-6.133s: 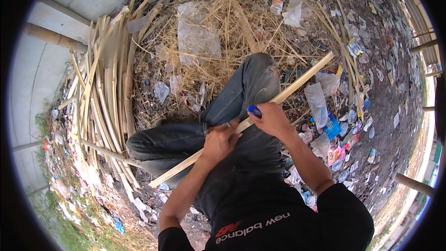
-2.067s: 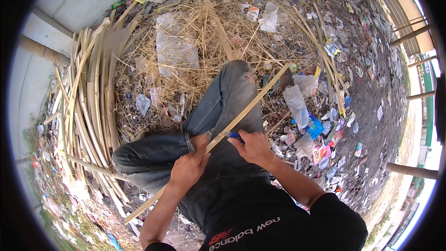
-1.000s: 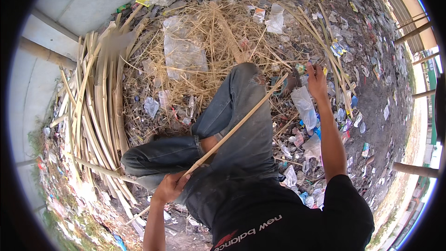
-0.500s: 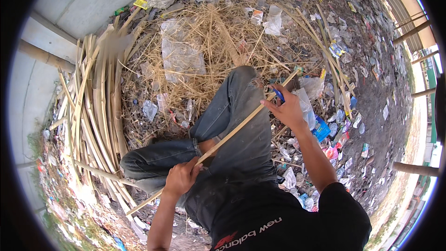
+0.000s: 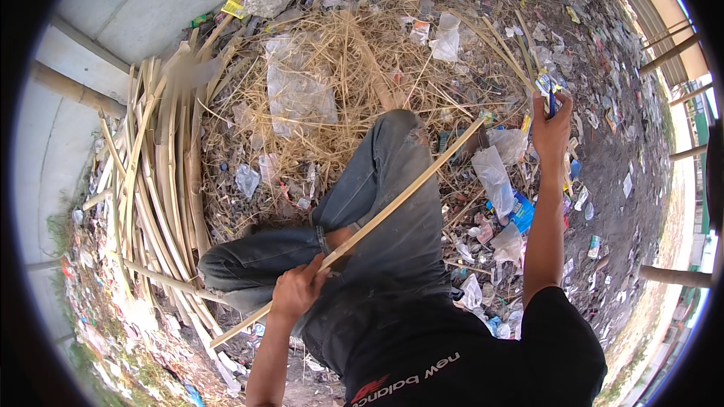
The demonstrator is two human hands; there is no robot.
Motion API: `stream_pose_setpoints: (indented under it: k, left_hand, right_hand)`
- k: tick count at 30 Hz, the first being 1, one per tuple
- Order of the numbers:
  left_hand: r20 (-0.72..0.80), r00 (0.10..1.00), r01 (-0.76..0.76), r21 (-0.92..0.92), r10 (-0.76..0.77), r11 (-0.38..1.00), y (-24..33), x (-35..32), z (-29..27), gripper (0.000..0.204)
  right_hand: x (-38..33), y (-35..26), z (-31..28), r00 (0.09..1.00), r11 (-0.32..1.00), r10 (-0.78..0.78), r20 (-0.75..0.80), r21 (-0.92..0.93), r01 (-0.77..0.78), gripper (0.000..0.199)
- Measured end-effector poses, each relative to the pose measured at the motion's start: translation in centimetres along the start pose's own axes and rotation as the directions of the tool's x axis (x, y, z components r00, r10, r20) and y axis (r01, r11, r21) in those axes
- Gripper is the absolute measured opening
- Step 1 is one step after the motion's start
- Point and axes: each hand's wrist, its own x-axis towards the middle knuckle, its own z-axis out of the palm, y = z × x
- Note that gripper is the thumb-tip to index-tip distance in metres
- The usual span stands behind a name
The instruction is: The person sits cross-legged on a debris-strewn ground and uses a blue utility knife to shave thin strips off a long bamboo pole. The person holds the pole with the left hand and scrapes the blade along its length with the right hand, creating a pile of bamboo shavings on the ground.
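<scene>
My left hand [image 5: 299, 288] is closed around a long pale bamboo strip [image 5: 400, 201], which runs slantwise across my lap from the lower left to beyond my raised knee. My right hand [image 5: 551, 132] is off the strip, out to the far right, holding a slim blue pen-like object [image 5: 551, 104] upright between thumb and fingers. Just left of that hand lie several thin strips [image 5: 507, 53] on the littered ground. What the blue object is exactly cannot be made out.
A heap of bamboo strips [image 5: 166, 181] lies to my left along a pale wall [image 5: 60, 136]. Ahead are straw-like shavings [image 5: 339, 68] with a clear plastic sheet [image 5: 300, 90] among them. Plastic scraps and a blue packet [image 5: 520, 212] litter the ground at right.
My right hand has let go of the strip's upper part and moved up and right, carrying the blue object. My left hand keeps its hold, and the strip has barely shifted.
</scene>
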Motion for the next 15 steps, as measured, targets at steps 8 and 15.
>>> stream_pose_setpoints:
  k: [8,15]
  left_hand:
    - [-0.052,0.997,-0.051,0.207,0.063,0.977,-1.0,-0.3,0.6,0.042]
    - [-0.039,0.995,-0.071,0.337,0.089,0.939,-1.9,-0.4,1.6,0.049]
  right_hand:
    - [-12.5,2.0,4.5,0.688,0.948,0.055,0.723,0.178,-0.263,0.049]
    - [-13.9,2.9,7.7,0.737,0.983,0.025,0.675,0.116,-0.139,0.056]
